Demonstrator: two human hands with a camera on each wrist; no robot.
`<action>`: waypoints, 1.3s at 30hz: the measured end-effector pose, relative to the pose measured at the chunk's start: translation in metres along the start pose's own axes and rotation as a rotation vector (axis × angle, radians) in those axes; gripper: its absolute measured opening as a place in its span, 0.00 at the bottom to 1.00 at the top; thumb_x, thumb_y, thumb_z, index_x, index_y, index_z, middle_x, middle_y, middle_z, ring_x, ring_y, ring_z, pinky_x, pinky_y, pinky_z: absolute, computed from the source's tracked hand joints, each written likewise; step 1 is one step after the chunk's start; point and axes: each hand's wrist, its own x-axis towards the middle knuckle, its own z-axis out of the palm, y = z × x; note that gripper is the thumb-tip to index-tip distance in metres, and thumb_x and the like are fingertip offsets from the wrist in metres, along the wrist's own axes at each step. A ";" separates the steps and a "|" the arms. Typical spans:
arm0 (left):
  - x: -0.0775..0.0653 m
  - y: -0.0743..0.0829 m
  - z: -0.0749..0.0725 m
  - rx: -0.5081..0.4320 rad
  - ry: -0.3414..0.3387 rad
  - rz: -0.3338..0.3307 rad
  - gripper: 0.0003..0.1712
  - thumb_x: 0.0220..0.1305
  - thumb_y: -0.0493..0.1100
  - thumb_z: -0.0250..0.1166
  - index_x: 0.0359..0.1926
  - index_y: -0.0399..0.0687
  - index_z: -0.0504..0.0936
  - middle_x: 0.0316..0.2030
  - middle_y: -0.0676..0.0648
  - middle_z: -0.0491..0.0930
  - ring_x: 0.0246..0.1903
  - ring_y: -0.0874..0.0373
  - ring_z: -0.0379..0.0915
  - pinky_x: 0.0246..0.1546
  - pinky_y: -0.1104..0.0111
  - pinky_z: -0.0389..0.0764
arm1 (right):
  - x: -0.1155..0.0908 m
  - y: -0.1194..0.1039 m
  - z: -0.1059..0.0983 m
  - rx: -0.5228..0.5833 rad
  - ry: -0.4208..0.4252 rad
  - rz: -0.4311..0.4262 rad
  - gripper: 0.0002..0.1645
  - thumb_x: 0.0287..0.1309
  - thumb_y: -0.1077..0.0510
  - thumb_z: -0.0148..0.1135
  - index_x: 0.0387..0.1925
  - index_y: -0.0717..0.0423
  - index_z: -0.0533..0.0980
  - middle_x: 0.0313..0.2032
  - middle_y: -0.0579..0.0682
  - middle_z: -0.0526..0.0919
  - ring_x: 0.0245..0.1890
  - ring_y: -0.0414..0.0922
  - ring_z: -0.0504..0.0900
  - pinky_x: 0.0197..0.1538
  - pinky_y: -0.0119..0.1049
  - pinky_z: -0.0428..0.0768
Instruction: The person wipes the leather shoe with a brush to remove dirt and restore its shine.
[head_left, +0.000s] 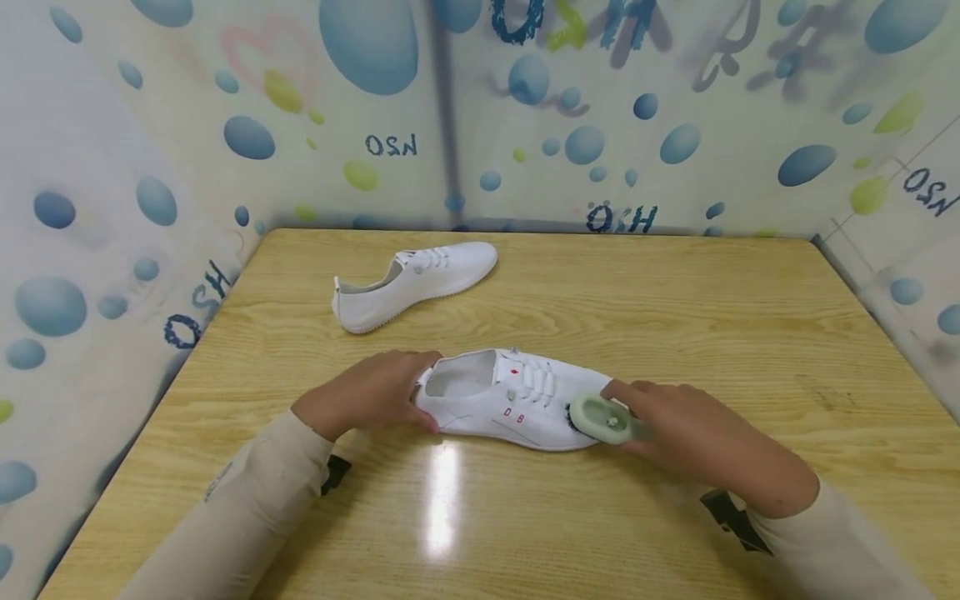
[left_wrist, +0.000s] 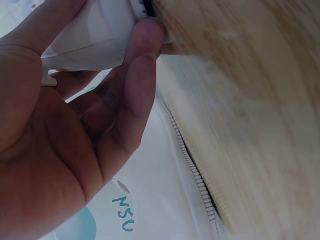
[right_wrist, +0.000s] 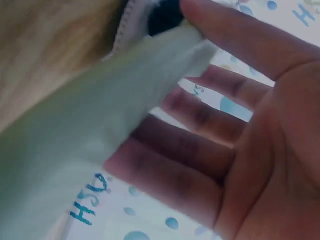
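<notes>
The near shoe [head_left: 487, 414] sits upright on its sole around the middle of the bench [head_left: 712, 317], heel to the left and toe to the right, its opening bare and its white laces [head_left: 538, 382] done up. It should be light, with a soft, bendable upper that would dent under a hard squeeze and a springier sole; the smooth white surface may turn slippery if wet. The heel looks the best place to take hold, and that is where the left hand [head_left: 375, 390] has it: the grip pinches the heel, thumb on the near side, fingers on the far side.

The pale green brush [head_left: 602, 419] rests its dark bristles against the upper, between laces and toe. It is probably light and stiff, easiest to steer by the handle close to the head. The right hand [head_left: 690, 429] pinches that handle between thumb and fingertips.

Farther out, the far shoe [head_left: 420, 290] lies beyond the near one and a little left, toe pointing right, touched by neither hand. Pale sleeves [head_left: 262, 483] cover both forearms. Behind the bench's far edge hangs a patterned wall covering [head_left: 300, 167] with blue and green drops.
</notes>
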 end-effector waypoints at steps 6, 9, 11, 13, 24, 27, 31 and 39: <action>0.000 0.001 0.000 -0.005 0.000 0.002 0.45 0.44 0.59 0.81 0.60 0.44 0.74 0.46 0.50 0.83 0.43 0.59 0.77 0.49 0.58 0.79 | -0.005 0.011 -0.005 -0.008 -0.007 0.046 0.29 0.55 0.52 0.75 0.54 0.53 0.71 0.35 0.47 0.83 0.29 0.39 0.77 0.31 0.39 0.77; 0.000 0.002 -0.001 -0.005 0.000 0.004 0.45 0.44 0.59 0.81 0.60 0.44 0.74 0.47 0.50 0.83 0.44 0.59 0.78 0.50 0.58 0.79 | -0.003 0.010 -0.004 -0.015 0.009 0.073 0.32 0.56 0.52 0.74 0.57 0.57 0.69 0.40 0.54 0.85 0.32 0.45 0.83 0.33 0.43 0.81; -0.001 0.002 -0.001 -0.005 0.000 0.005 0.46 0.45 0.59 0.80 0.60 0.44 0.73 0.48 0.49 0.83 0.45 0.59 0.78 0.50 0.58 0.79 | -0.001 0.008 -0.003 -0.014 0.028 0.085 0.34 0.56 0.52 0.74 0.59 0.57 0.69 0.43 0.58 0.85 0.35 0.49 0.85 0.36 0.47 0.83; -0.001 0.002 -0.001 -0.004 0.001 0.007 0.46 0.45 0.59 0.80 0.61 0.44 0.73 0.48 0.49 0.83 0.45 0.59 0.78 0.51 0.58 0.79 | 0.002 0.004 0.000 -0.010 0.036 0.087 0.35 0.56 0.52 0.74 0.60 0.57 0.68 0.44 0.59 0.85 0.36 0.51 0.85 0.38 0.48 0.83; -0.001 0.001 -0.001 -0.002 0.007 0.016 0.44 0.44 0.59 0.81 0.58 0.45 0.74 0.44 0.51 0.82 0.41 0.59 0.76 0.47 0.59 0.79 | 0.003 -0.009 0.004 -0.015 0.018 -0.018 0.30 0.50 0.51 0.77 0.55 0.47 0.76 0.39 0.43 0.85 0.29 0.38 0.78 0.33 0.40 0.78; -0.001 0.001 -0.001 -0.003 0.007 0.015 0.43 0.44 0.60 0.81 0.57 0.45 0.74 0.42 0.52 0.82 0.40 0.59 0.76 0.46 0.59 0.78 | 0.000 -0.004 0.000 0.024 -0.028 -0.005 0.28 0.51 0.51 0.77 0.53 0.43 0.77 0.38 0.39 0.84 0.30 0.35 0.76 0.35 0.37 0.76; -0.001 0.001 -0.001 -0.004 0.006 0.011 0.43 0.44 0.59 0.81 0.57 0.46 0.74 0.42 0.52 0.81 0.39 0.59 0.75 0.46 0.60 0.78 | -0.003 0.005 -0.006 0.051 -0.061 0.040 0.25 0.53 0.52 0.76 0.52 0.44 0.76 0.36 0.39 0.82 0.30 0.35 0.74 0.35 0.36 0.74; -0.001 0.001 -0.001 -0.012 0.011 0.018 0.40 0.43 0.59 0.81 0.54 0.47 0.75 0.39 0.54 0.81 0.38 0.60 0.74 0.44 0.61 0.77 | 0.002 0.012 -0.005 -0.019 0.014 0.112 0.37 0.55 0.51 0.75 0.62 0.57 0.71 0.47 0.60 0.86 0.42 0.53 0.87 0.43 0.51 0.83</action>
